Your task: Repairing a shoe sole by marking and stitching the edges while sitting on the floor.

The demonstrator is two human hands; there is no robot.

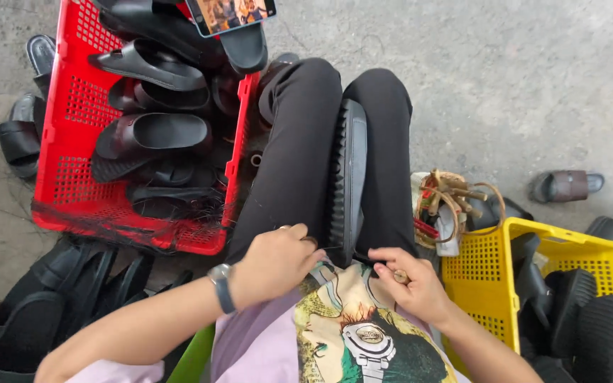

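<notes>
A lilac printed shirt (335, 333) fills the bottom centre. Just above it, the left hand (274, 261), a grey watch (221, 286) on its wrist, curls its fingers against the near end of a black rubber sandal (348, 177). The sandal stands on edge between the black-trousered knees at mid-frame, its ridged sole showing. The right hand (409, 284) has its fingers closed on a small wooden-handled tool (396, 275) touching the sandal's end. A red perforated plastic crate (72, 142) of black sandals sits upper left; a yellow crate (491, 269) lower right.
</notes>
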